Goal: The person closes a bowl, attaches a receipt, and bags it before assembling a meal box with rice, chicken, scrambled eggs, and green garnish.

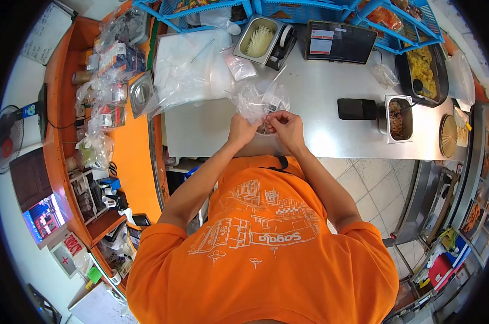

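Note:
A clear plastic bag sits near the front edge of the steel counter, straight ahead of me. Inside or under it is something round that I cannot make out, and a white strip with a barcode label shows at its right side. My left hand is closed on the bag's near left side. On the other side, my right hand pinches the near edge of the plastic, its fingertips close to the left ones. The plastic partly hides the left fingertips.
Behind the bag are a stack of clear bags, a steel pan of white shreds and a tablet. Rightward lie a phone, a pan of chopped food and a black tray of yellow food.

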Tool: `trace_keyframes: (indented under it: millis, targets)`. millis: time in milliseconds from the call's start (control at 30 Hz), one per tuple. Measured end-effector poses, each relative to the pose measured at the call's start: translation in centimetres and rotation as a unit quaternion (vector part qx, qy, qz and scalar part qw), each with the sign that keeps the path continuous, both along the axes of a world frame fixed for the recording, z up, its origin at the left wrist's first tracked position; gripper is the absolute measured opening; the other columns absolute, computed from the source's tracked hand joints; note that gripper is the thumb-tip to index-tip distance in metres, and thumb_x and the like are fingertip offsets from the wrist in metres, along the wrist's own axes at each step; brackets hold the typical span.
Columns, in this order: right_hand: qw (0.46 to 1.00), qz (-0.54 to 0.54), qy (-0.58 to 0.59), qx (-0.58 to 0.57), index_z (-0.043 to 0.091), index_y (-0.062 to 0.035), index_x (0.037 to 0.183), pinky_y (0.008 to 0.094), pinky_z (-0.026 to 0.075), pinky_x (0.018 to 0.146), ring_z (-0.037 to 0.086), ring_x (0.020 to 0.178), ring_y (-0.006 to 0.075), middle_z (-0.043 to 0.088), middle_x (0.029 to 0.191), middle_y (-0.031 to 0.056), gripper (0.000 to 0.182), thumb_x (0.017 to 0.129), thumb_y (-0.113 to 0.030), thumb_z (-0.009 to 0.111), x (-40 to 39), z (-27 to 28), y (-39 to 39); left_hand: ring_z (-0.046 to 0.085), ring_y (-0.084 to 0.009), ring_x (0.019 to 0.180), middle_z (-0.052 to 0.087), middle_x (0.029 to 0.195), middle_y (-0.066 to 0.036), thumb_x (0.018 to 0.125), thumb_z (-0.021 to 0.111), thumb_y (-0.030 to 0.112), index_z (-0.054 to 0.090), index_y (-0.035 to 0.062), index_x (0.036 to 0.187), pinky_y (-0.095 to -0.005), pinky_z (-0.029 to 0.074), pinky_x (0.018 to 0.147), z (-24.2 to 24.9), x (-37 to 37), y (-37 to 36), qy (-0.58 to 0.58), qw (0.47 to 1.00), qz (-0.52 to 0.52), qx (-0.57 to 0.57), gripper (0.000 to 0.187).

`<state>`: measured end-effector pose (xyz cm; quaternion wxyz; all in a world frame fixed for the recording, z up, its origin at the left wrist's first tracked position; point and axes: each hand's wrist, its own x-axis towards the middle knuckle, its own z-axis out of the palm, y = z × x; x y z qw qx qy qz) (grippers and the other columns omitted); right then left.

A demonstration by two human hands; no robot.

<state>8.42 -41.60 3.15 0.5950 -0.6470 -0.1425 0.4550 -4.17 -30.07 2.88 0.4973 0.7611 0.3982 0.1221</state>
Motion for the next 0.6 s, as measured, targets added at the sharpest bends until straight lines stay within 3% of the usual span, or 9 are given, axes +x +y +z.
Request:
trace_keyframes:
  millis: [100, 167, 267, 400, 500, 600]
  targets:
    - [1.0, 0.012, 0.012, 0.001, 0.069, 0.0055, 0.093, 0.0234, 0.053, 0.062, 0.062, 0.066, 0.0094, 0.069, 0.077, 0.0068, 0.013, 0.09, -0.008, 0.07, 0.1, 0.3, -0.2, 0.068, -0.0173, 0.082, 0.074, 0.092, -0.011, 0.082, 0.079, 0.024, 0.072, -0.0013, 0.099, -0.0337, 0.051, 0.07, 0.5, 0.5, -0.2, 0.048, 0.993, 0.051, -0.094, 0.031]
    - [0.999, 0.029, -0.005, -0.014, 0.068, 0.0055, 0.093, 0.0233, 0.053, 0.063, 0.063, 0.066, 0.0095, 0.069, 0.077, 0.0067, 0.013, 0.091, -0.007, 0.069, 0.0, 0.5, -0.4, 0.066, -0.016, 0.065, 0.072, 0.074, -0.012, 0.081, 0.08, 0.025, 0.072, -0.0055, 0.085, -0.0328, 0.05, 0.059, 0.1, 0.6, -0.3, -0.017, 0.986, 0.08, -0.143, 0.032]
    - [1.0, 0.001, 0.011, 0.006, 0.069, 0.0054, 0.088, 0.0225, 0.049, 0.056, 0.06, 0.061, 0.0078, 0.068, 0.07, 0.0053, 0.012, 0.088, -0.006, 0.07, -0.1, -0.7, -0.2, 0.067, -0.0147, 0.066, 0.072, 0.075, -0.011, 0.082, 0.079, 0.022, 0.072, -0.0053, 0.086, -0.0315, 0.05, 0.059, 0.1, 0.6, -0.4, -0.03, 0.994, 0.068, -0.087, 0.029]
    - [1.0, -0.002, 0.006, 0.001, 0.069, 0.0054, 0.087, 0.0223, 0.049, 0.056, 0.06, 0.06, 0.0078, 0.067, 0.07, 0.0052, 0.012, 0.088, -0.006, 0.07, 0.0, -0.2, -0.1, 0.067, -0.0146, 0.067, 0.073, 0.076, -0.011, 0.082, 0.079, 0.021, 0.072, -0.0051, 0.087, -0.031, 0.05, 0.059, 0.8, 0.7, -0.5, -0.028, 0.992, 0.073, -0.102, 0.027]
    - [1.0, 0.023, 0.013, -0.016, 0.068, 0.0052, 0.092, 0.0232, 0.054, 0.064, 0.064, 0.067, 0.0095, 0.069, 0.076, 0.0068, 0.012, 0.09, -0.007, 0.069, 0.1, 0.6, -0.3, 0.068, -0.0128, 0.071, 0.074, 0.084, -0.01, 0.083, 0.079, 0.019, 0.073, -0.0041, 0.095, -0.0273, 0.052, 0.06, 0.6, 0.7, -0.5, -0.021, 0.984, 0.079, -0.16, 0.026]
    - [1.0, 0.01, 0.004, -0.024, 0.068, 0.0051, 0.091, 0.0228, 0.054, 0.064, 0.064, 0.067, 0.0092, 0.069, 0.076, 0.0068, 0.012, 0.091, -0.007, 0.069, -0.1, 0.6, -0.3, 0.067, -0.016, 0.066, 0.073, 0.076, -0.013, 0.082, 0.079, 0.022, 0.072, -0.0053, 0.087, -0.0328, 0.05, 0.059, -0.4, 0.5, -0.7, -0.032, 0.98, 0.106, -0.166, 0.029]
